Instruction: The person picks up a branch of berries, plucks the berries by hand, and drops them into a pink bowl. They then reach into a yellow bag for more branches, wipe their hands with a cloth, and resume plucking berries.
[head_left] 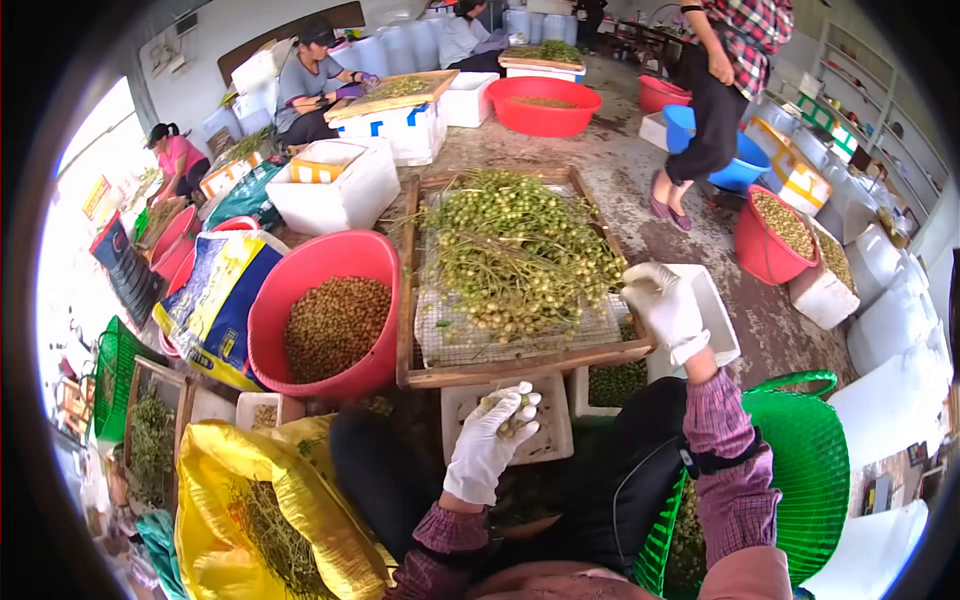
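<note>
In front of me a wood-framed wire-mesh tray (530, 372) bears a heap of small round green-yellow fruits on thin stems (520, 250). My left hand (485, 450), in a white glove, is curled round several loose small round fruits (515, 420) below the tray's near edge. A white box (548, 440) stands under that hand. At the tray's right edge, beside the heap, is my right hand (668, 312), also white-gloved. Its fingers are bent together, and what they hold, if anything, is hidden.
Left of the tray stands a red tub (270, 320) of brownish fruits. A yellow sack (225, 480) with stems lies nearer, and a green basket (800, 470) stands to my right. Several people sit at trays behind; one person (715, 100) stands at the back right near a blue tub (740, 160).
</note>
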